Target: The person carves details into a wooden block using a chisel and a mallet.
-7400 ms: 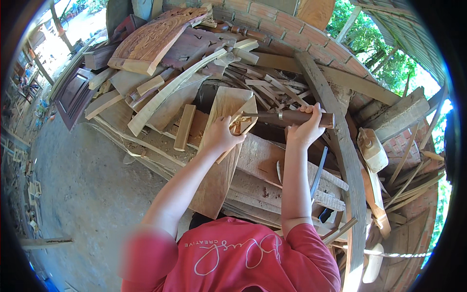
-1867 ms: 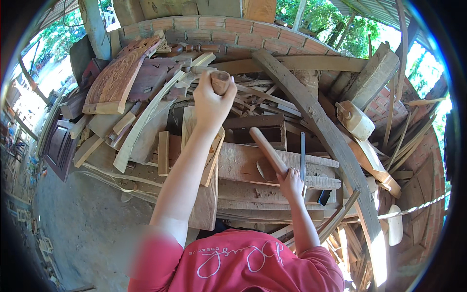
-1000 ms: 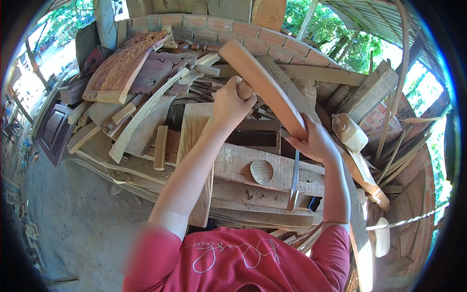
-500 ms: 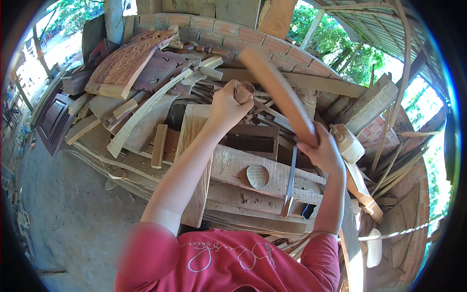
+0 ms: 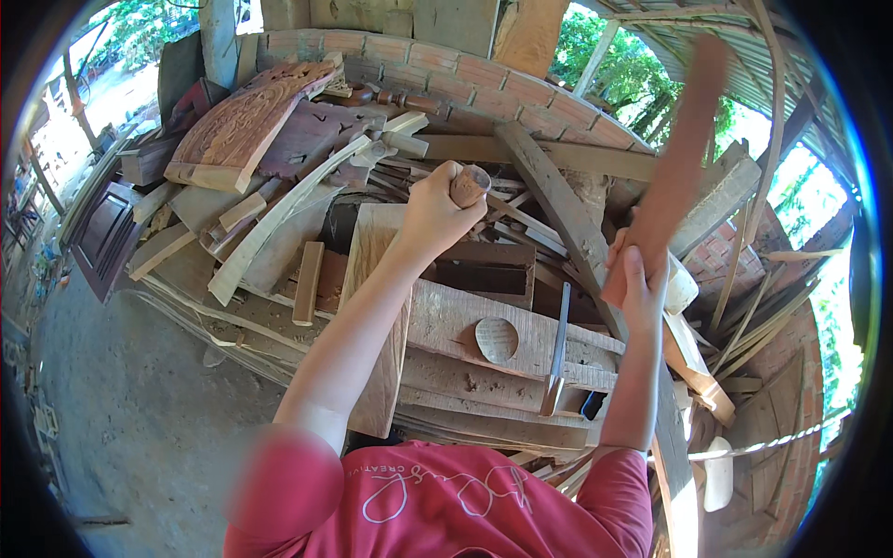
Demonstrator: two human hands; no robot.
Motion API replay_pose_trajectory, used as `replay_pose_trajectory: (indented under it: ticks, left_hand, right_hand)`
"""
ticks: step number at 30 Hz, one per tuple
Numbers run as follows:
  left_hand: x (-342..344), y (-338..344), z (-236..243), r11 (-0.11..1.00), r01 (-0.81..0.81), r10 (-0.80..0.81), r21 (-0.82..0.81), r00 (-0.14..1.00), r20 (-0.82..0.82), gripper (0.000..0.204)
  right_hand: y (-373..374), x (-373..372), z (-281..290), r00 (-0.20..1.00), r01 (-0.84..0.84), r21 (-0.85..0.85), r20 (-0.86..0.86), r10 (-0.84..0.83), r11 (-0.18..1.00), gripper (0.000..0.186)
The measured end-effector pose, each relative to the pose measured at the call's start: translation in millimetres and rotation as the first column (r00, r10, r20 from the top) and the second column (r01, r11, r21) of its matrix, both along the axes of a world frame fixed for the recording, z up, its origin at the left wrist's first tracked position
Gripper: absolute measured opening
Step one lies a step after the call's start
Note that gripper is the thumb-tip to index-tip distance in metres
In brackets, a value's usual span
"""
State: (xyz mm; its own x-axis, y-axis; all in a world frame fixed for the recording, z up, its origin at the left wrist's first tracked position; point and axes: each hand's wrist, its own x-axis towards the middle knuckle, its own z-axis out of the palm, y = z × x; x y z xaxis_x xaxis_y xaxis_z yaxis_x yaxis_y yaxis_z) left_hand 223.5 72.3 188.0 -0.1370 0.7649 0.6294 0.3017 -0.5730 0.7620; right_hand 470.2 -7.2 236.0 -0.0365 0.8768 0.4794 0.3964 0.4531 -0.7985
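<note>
My left hand (image 5: 433,216) is closed around a short, rounded wooden piece (image 5: 471,186), its cut end showing above the fist. In my right hand (image 5: 640,284) is a long flat wooden board (image 5: 686,153), gripped near its lower end and raised toward the upper right, slightly blurred. The two pieces are well apart. Below the hands, a round, light wooden disc or hollow (image 5: 497,340) shows on a rough plank (image 5: 437,316). To its right lies a narrow metal tool (image 5: 558,349) with a wider lower end, perhaps a gouge. A pale wooden block (image 5: 682,288) is partly hidden behind my right hand.
Stacked offcuts and a carved panel (image 5: 246,121) fill the left side. A brick wall (image 5: 465,73) runs behind the pile. One thick beam (image 5: 563,223) slants between my hands, and another timber (image 5: 693,372) stands beside my right forearm. Concrete floor (image 5: 167,400) lies at left.
My right hand has swung the board from leaning up-left to pointing up-right, away from my left hand. The left hand and its wooden piece have hardly moved.
</note>
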Motion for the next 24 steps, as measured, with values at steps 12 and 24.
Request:
replay_pose_trajectory:
  ticks: [12, 24]
  left_hand:
    - [-6.0, -5.5, 0.4, 0.994, -0.051, 0.046, -0.094, 0.997, -0.055, 0.026]
    - [-9.8, -4.8, -6.1, 1.000, 0.002, -0.002, -0.006, 0.999, -0.049, 0.024]
  right_hand:
    - [7.4, -10.2, -7.6, 0.996, -0.069, 0.114, 0.072, 0.061, 0.991, 0.060]
    - [8.2, -10.0, -17.4, 0.915, -0.170, 0.126, -0.349, 0.204, 0.977, 0.056]
